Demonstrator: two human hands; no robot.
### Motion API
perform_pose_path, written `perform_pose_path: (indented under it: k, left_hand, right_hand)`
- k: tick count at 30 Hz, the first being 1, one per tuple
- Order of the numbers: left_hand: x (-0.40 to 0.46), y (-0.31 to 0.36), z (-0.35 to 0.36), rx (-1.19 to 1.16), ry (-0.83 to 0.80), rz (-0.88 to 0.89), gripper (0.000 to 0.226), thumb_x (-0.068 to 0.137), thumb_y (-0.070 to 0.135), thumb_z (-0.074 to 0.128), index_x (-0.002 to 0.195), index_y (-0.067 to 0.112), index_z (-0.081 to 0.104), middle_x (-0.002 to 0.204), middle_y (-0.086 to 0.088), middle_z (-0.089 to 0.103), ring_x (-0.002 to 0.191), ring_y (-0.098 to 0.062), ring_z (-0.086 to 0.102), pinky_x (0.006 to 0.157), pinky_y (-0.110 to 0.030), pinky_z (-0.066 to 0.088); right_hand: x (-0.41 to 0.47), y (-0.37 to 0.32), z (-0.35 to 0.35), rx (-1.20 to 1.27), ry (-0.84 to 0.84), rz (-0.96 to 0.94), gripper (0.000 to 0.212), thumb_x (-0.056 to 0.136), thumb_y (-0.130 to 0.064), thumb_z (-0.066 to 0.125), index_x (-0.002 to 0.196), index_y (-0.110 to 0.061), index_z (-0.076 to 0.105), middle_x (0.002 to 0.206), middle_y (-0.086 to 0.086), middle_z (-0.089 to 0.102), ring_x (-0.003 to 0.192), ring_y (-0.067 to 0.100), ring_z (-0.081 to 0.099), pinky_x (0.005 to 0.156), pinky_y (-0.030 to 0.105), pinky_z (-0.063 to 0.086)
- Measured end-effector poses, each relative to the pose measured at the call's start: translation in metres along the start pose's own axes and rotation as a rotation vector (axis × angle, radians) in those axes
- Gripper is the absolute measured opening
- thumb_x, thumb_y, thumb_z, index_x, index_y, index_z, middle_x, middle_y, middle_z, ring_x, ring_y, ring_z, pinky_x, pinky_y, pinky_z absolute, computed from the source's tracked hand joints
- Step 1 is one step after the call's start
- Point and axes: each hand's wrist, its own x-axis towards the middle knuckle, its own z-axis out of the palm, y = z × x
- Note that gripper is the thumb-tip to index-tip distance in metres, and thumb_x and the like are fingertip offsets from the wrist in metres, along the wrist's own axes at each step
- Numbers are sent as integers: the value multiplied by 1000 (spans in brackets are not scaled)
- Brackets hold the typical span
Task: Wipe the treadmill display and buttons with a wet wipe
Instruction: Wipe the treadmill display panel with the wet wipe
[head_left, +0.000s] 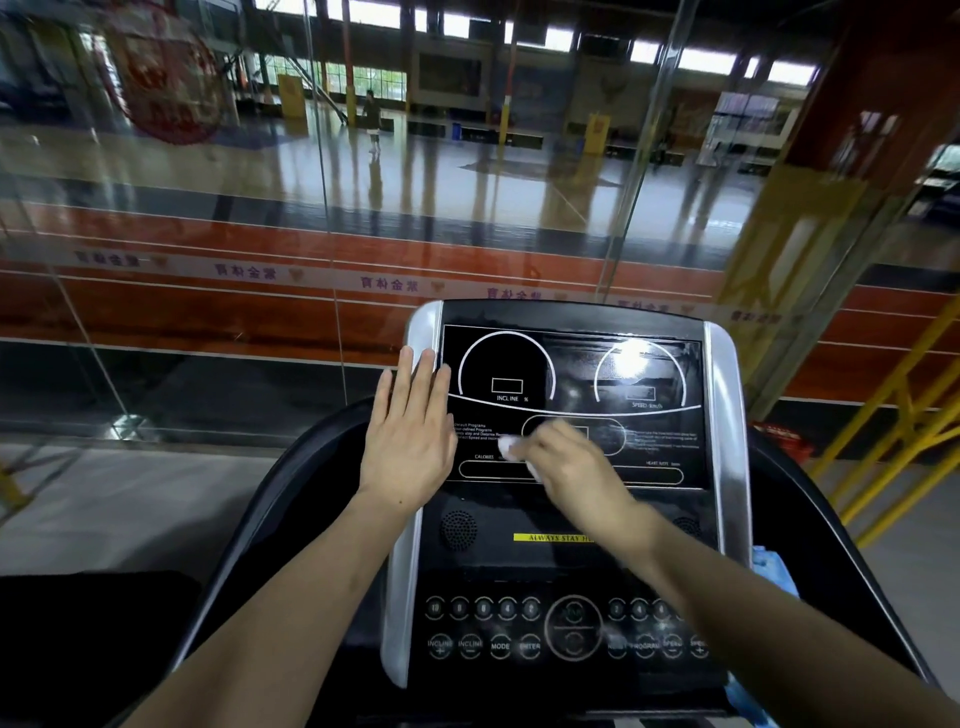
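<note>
In the lower middle of the head view, a glossy black rectangular treadmill display panel (571, 364) is seen tilted up toward the camera, framed by two brushed silver side rails (727, 415). A small crumpled white wet wipe (511, 448) is pressed against the panel's lower half, just left of the rounded outline at its centre, and is pinched under the curled fingers of the right hand (571, 467); only a corner of the wipe shows past the fingertips. The left hand (408, 441) is laid flat and spread, fingers together and holding nothing, over the panel's left edge where it meets the silver rail (a bracing pose, it is judged).

The panel's long axis runs left to right, so the remaining strokes are expected to travel sideways along it. A hazy, streaked patch is visible across the upper right dial (639, 374), while the left dial looks cleaner. The rows of round black buttons (498, 629) lie below and nearer the body than the wiping hand, under both forearms; they are judged not yet treated. The right hand, already carrying the wipe, is the nearer one for that downward shift. Something pale blue (774, 566) is glimpsed by the right rail; what it is cannot be told.
</note>
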Motion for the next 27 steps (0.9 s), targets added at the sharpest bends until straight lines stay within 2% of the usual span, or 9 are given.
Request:
perform_pose_path:
  k: [3,7,10,13,15,19,23,27]
  left_hand:
    - [0,-1,1,1,9,-9,65,103,34,27,162,4,25,172,-14,19,161,-31,1,129,-54,13]
    - [-1,-2,-2,-11,24,-23,65,104,35,27,161,4,26,172,-11,21,161,-28,5,129,-54,13]
    - [-2,0,-7,10,2,-28,66,105,38,24,162,5,26,172,-11,19,162,-28,3,129,-53,12]
    - [-3,6,-11,11,-15,-28,66,105,40,21,162,6,26,172,-12,19,161,-30,2,130,-54,10]
    - [-4,8,-11,14,-23,-21,65,105,39,21,161,8,27,172,-11,19,161,-33,2,129,-55,10]
    - [2,13,-15,-24,-16,-20,60,104,32,31,161,11,30,173,-10,17,161,-33,1,129,-56,12]
    - [12,24,-17,-39,-15,25,61,101,30,40,159,13,33,173,-12,16,161,-31,2,129,-56,11]
    - [11,26,-13,-24,-12,39,59,101,29,43,157,14,37,172,-14,18,161,-31,3,128,-57,10]
  right_hand:
    - [61,37,-16,-84,168,78,9,95,-3,72,102,-4,77,78,10,59,73,29,53,60,40,50]
    - [91,56,-25,-171,243,196,15,89,3,67,98,0,78,77,15,60,71,36,56,58,46,53]
    - [45,32,-14,-121,209,195,13,91,4,72,103,-2,76,76,11,56,70,32,52,56,45,50]
    - [-12,6,-3,-48,97,123,22,90,5,77,108,-5,76,80,6,59,73,27,52,64,39,50]
    - [-25,-2,-3,-22,55,98,17,91,0,79,106,-7,78,80,4,59,72,25,53,66,36,50]
    - [26,28,-19,-113,120,87,7,95,-4,74,98,-9,77,74,7,54,69,29,52,58,41,50]
    - [83,67,-35,-212,215,215,34,95,-17,47,96,-3,78,76,14,60,72,36,57,56,47,53]
    - [44,46,-24,-145,201,223,22,97,-6,55,102,-3,77,77,11,58,73,31,52,59,44,50]
